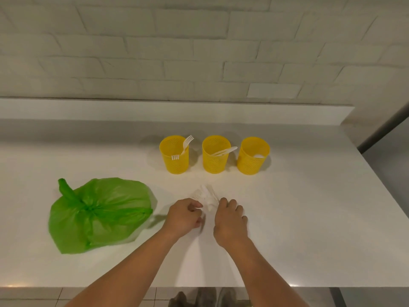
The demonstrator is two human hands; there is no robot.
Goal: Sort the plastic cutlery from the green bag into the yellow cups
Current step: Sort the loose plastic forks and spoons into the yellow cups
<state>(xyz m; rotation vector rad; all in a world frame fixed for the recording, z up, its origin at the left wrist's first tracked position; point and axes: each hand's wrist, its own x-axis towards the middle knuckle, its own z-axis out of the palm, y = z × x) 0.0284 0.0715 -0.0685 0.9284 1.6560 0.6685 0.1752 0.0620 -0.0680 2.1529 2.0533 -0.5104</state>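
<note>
Table [287,240]: white, matte, running wide across the view. Grey floor tiles [33,295] are showing below its near edge.

All positions are given off the middle cup [215,160].

- Both forearms are coming in from the near edge and converging in front of the middle cup.
- The green bag [99,213] is lying flat on the table, knotted, well to the near-left of the middle cup.
- The cutlery pile [207,196], a white, blurred loose heap, is sitting on the table straight in front of the middle cup, between it and the two hands and touching both.
- The left hand [182,216] is sitting near-left of the middle cup with its fingers curled in, pinching a white piece at the pile's near-left edge.
- The right hand [230,220] is sitting just near-right of the middle cup, knuckles up and fingers curled. Its fingertips are touching the pile's right edge; I cannot tell whether it is actually gripping anything.
- The middle cup is yellow and perforated, standing upright, with knives [225,150] leaning out over its right rim.
- The left cup [174,160] is standing just left of it, apart, with forks [188,140] sticking up inside.
- The right cup [252,160] is standing just right of it, apart, with a spoon [259,155] lying low inside.
- A white ledge [155,111] is running along the table's back edge behind the middle cup.
- A white painted brick wall [199,52] is rising above that ledge.
</note>
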